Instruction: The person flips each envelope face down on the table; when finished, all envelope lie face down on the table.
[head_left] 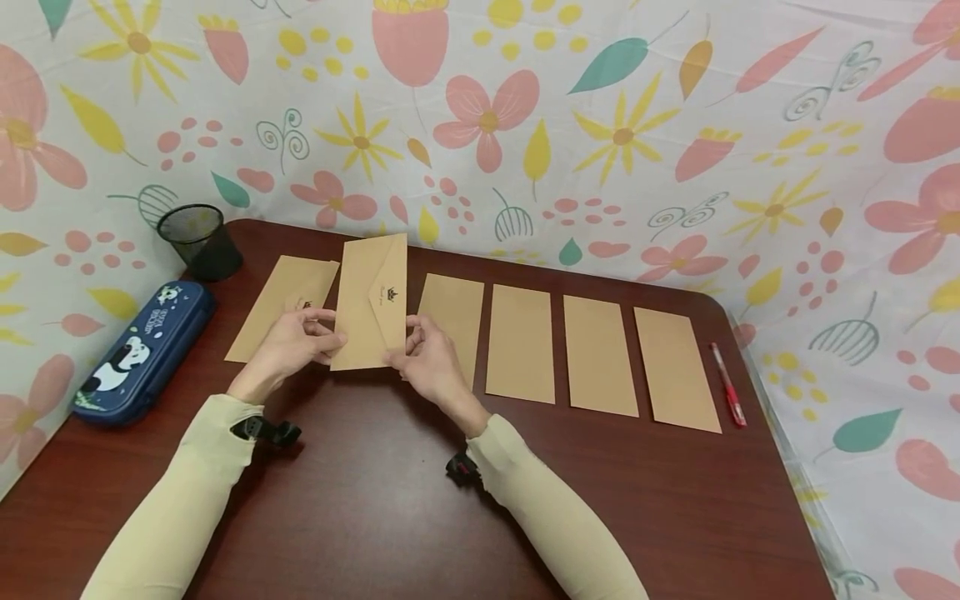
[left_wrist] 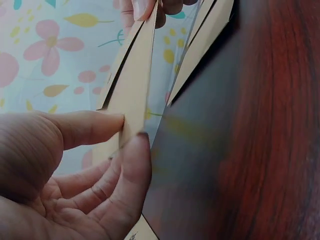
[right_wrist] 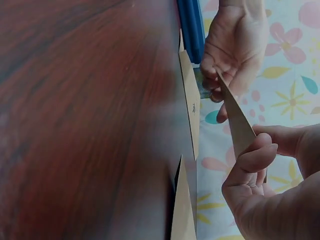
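Observation:
A brown paper envelope (head_left: 363,304) is held up above the table, its pointed flap and small black crown print facing the head camera. My left hand (head_left: 294,343) pinches its lower left edge between thumb and fingers. On the opposite edge, near the bottom corner, my right hand (head_left: 431,358) pinches it too. The right wrist view shows the held envelope (right_wrist: 235,117) nearly edge-on, raised off the tabletop. Another envelope (head_left: 273,304) with a crown print lies behind my left hand, partly covered by it. Beyond my right hand lies a plain envelope (head_left: 457,304), its lower part partly hidden.
Several more plain envelopes, among them one (head_left: 521,346) near the middle and one (head_left: 675,367) at the right, lie in a row. A red pen (head_left: 727,383) lies by the right edge. At left are a blue panda pencil case (head_left: 150,350) and a black mesh pen holder (head_left: 201,242).

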